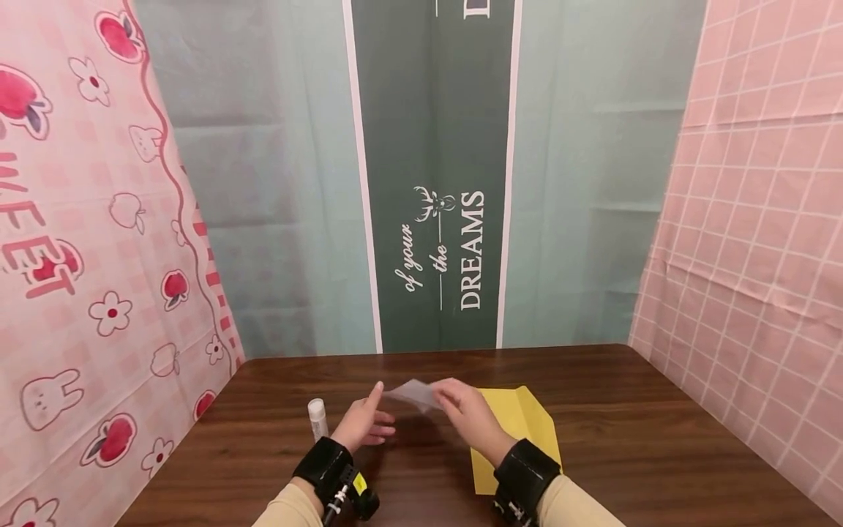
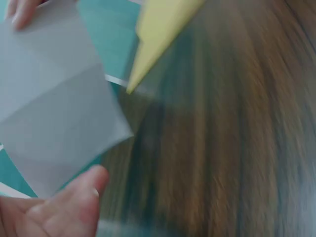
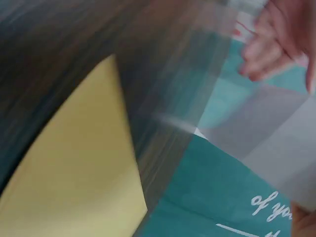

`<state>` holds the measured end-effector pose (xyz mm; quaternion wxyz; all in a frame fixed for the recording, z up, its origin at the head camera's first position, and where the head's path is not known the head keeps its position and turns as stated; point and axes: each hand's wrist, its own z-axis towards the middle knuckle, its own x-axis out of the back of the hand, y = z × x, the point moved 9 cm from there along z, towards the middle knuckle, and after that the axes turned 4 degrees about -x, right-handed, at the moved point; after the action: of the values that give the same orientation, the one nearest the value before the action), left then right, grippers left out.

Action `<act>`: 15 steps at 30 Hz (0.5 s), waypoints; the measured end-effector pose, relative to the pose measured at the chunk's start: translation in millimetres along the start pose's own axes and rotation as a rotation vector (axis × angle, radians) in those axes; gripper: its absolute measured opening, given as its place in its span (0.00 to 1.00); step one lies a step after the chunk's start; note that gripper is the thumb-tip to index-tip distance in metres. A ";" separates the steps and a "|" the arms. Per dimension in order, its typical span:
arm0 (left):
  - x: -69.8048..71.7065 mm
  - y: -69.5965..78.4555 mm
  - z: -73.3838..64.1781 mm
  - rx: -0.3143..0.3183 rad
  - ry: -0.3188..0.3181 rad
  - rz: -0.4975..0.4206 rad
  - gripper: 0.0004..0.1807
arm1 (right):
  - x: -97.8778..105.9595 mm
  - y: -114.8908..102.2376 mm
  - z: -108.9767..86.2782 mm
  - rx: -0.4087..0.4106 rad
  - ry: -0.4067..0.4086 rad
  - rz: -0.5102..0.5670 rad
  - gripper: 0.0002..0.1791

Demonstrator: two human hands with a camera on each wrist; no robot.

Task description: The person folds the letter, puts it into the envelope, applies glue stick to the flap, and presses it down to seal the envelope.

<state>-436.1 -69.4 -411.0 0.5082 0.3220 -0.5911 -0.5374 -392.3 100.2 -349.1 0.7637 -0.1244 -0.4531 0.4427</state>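
My right hand [image 1: 470, 413] pinches a creased pale grey-white sheet of paper [image 1: 416, 394] by one end, above the table. At the sheet's other end is my left hand [image 1: 358, 423], thumb raised and fingers extended. In the left wrist view the left thumb [image 2: 84, 197] is close to the lower edge of the sheet [image 2: 54, 108], and a straight crease crosses the paper. A folded yellow paper [image 1: 514, 417] lies partly under my right forearm. To the left of my left hand stands a white glue-stick-like tube [image 1: 317, 417], its lower part hidden by the wrist.
The dark wood table [image 1: 626, 439] reaches back to a green curtain [image 1: 435, 322] with white lettering. Pink patterned cloth [image 1: 112, 315] hangs on the left and pink checked cloth [image 1: 744, 293] on the right. Each wrist wears a black strap [image 1: 527, 472] with a camera.
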 end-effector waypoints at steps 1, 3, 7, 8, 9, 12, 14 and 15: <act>-0.8 -0.8 0.4 0.002 -0.010 -0.063 0.41 | -3.1 -7.3 -3.4 0.073 -0.035 -0.028 0.09; -1.4 1.4 0.7 -0.019 -0.014 -0.130 0.34 | -10.4 -19.0 -11.2 0.184 -0.118 -0.078 0.10; -0.3 11.8 1.9 -0.105 -0.001 -0.100 0.21 | -23.0 -27.0 -21.8 0.218 -0.267 -0.115 0.10; -0.6 14.1 2.4 -0.124 -0.001 -0.076 0.20 | -24.4 -26.0 -22.2 0.195 -0.284 -0.114 0.10; -1.7 15.9 2.8 -0.141 -0.008 -0.059 0.20 | -24.8 -24.2 -21.8 0.165 -0.291 -0.105 0.09; -8.8 18.7 3.4 -0.177 -0.058 -0.053 0.20 | -20.0 -18.2 -17.6 0.098 -0.230 -0.107 0.08; -13.7 19.3 2.7 -0.185 -0.097 -0.061 0.19 | -13.9 -14.3 -14.3 0.081 -0.157 -0.130 0.09; -16.3 19.3 2.4 -0.185 -0.116 -0.073 0.19 | -11.3 -12.2 -12.9 0.073 -0.131 -0.139 0.09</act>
<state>-430.7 -49.4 -396.3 0.4809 0.2634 -0.5550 -0.6255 -377.3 86.9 -355.6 0.7653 -0.0353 -0.4932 0.4121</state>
